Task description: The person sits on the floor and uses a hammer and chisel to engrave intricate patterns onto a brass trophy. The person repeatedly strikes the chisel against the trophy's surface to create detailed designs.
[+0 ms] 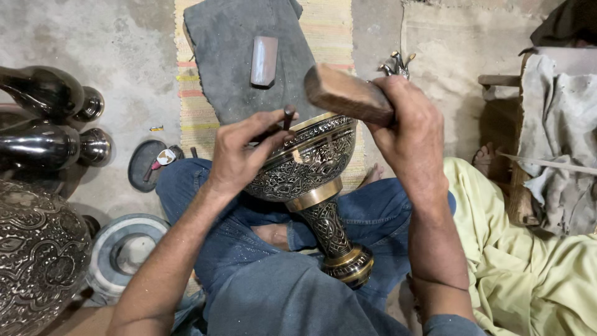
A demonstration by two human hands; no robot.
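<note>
Dark polished vessels [43,118] and an engraved pot [37,255] at far left; left hand [239,152], fingers pinched shut on a short chisel [288,116] set against the rim of an engraved brass goblet [311,180] resting tilted on the lap; right hand [407,134] clenched round a wooden mallet [348,94] above the bowl; grey slab [242,68] behind; pale cloth [522,249] at right.

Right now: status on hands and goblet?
Left hand pins punch to goblet rim. Right hand grips mallet, raised above. Goblet rests across lap. Nothing between mallet and punch.
</note>
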